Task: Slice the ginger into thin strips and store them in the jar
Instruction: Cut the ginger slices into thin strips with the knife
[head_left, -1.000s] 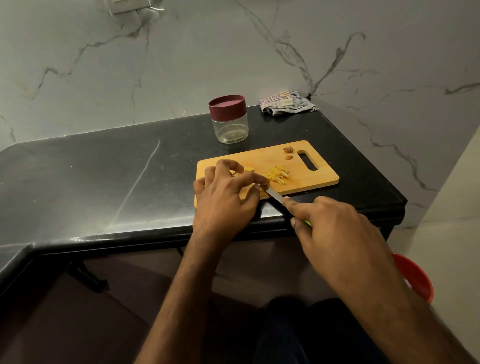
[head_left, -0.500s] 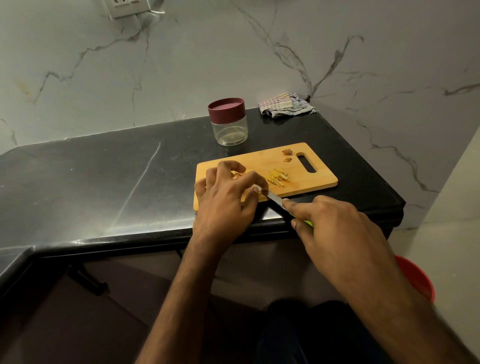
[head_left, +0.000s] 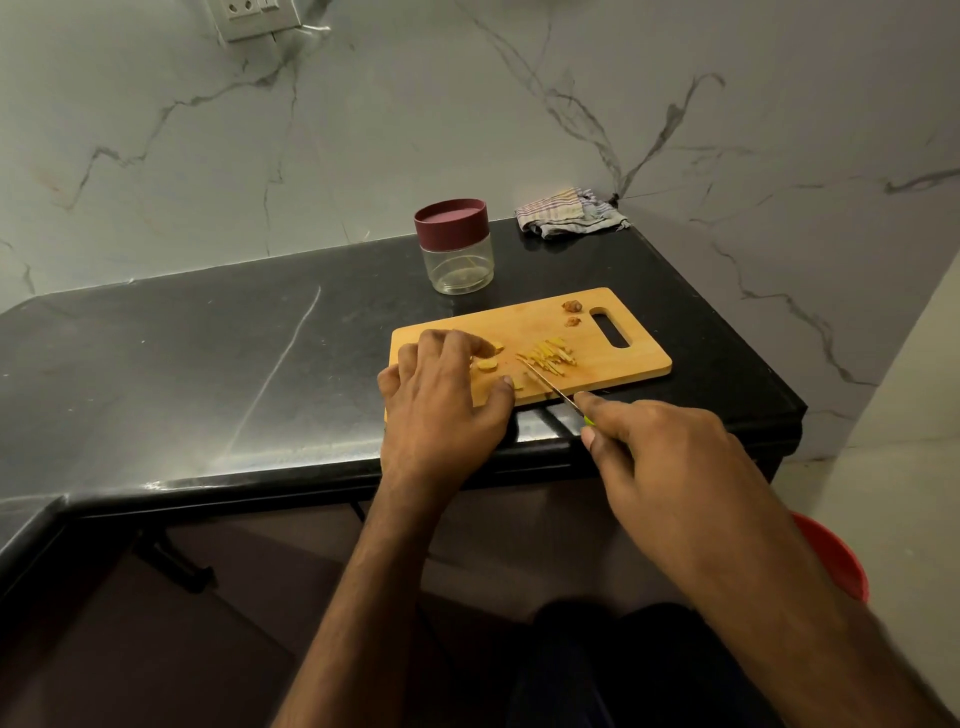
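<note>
Right hand (head_left: 670, 457) keeps a closed grip on knife (head_left: 550, 387); left hand (head_left: 441, 400) rests relaxed on cutting board (head_left: 623, 358).

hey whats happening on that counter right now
A person is cutting ginger on a wooden cutting board at the edge of a black counter. The right hand grips a knife, its blade lying by a small pile of thin ginger strips. The left hand rests on the board beside a few uncut ginger pieces. The jar stands behind the board, lid on, looking empty.
</note>
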